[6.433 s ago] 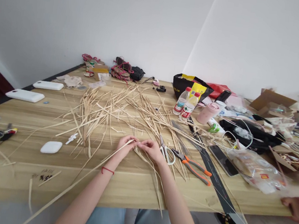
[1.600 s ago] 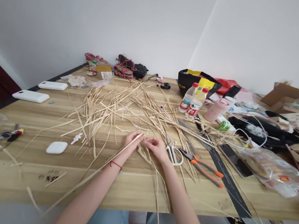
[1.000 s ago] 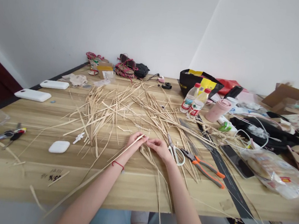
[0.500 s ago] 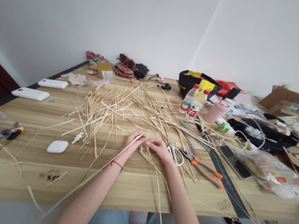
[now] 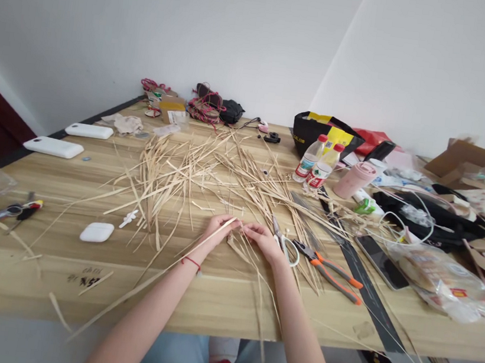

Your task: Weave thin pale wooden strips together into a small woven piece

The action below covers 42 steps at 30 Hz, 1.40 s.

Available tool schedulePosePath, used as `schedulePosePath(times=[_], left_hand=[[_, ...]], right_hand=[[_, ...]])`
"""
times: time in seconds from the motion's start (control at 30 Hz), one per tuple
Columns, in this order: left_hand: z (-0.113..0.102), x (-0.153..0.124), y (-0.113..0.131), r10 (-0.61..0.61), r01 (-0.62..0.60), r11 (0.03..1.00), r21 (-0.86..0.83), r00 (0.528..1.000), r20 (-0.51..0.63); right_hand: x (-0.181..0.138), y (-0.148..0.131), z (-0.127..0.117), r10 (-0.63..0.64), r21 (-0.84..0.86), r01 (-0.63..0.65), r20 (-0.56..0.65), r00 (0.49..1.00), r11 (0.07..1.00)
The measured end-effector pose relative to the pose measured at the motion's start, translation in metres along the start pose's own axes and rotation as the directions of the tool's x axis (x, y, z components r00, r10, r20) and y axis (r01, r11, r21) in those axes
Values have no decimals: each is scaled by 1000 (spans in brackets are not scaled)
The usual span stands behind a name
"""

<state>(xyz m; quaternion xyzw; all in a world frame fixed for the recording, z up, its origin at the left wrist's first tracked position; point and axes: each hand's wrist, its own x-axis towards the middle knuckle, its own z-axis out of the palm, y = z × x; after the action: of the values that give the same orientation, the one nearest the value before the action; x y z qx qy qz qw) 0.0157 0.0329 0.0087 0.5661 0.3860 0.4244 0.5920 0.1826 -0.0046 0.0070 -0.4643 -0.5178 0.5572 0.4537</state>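
My left hand (image 5: 218,231) and my right hand (image 5: 264,240) meet at the middle of the wooden table (image 5: 218,297), fingers pinched on thin pale straw strips (image 5: 240,247). One long strip (image 5: 139,288) runs from my left fingers down past the table's front edge. Other strips trail from my right hand toward me. A big loose pile of straw (image 5: 190,174) lies just beyond both hands. White-handled scissors (image 5: 285,245) sit right beside my right hand.
Orange-handled pliers (image 5: 329,270), a black ruler (image 5: 362,292) and a phone (image 5: 381,261) lie to the right. Two water bottles (image 5: 316,167), a pink cup (image 5: 351,180) and a black bag (image 5: 320,133) stand behind. An earbud case (image 5: 96,232) and power banks (image 5: 53,146) are left.
Both hands stay together on the strips with only small finger shifts. The view has drifted slightly, and another person's hand at the right edge is gone from sight.
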Motion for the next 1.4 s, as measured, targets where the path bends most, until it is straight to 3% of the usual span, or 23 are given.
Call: schedulePosePath(times=[0.43, 0.7, 0.9, 1.1, 1.23, 1.4], left_hand=[[0, -5, 12, -24, 24, 997, -79, 1000, 9], [2, -5, 13, -77, 65, 980, -187, 995, -60], [1, -3, 11, -42, 34, 980, -196, 998, -39], [-2, 4, 4, -14, -28, 945, -326, 992, -126], [-9, 8, 1, -13, -94, 900, -425, 970, -242], [-13, 9, 0, -13, -118, 882, -455, 961, -275]], right_hand=[[-1, -4, 5, -21, -22, 20, -37, 999, 1000], [-3, -5, 7, -30, 3, 30, -83, 996, 1000], [-2, -1, 7, -23, 23, 26, -134, 991, 999], [0, 3, 6, -42, 45, 52, -196, 980, 998], [-1, -2, -2, -106, 83, 150, -393, 914, 985], [-3, -11, -28, -207, 82, 338, -650, 732, 937]])
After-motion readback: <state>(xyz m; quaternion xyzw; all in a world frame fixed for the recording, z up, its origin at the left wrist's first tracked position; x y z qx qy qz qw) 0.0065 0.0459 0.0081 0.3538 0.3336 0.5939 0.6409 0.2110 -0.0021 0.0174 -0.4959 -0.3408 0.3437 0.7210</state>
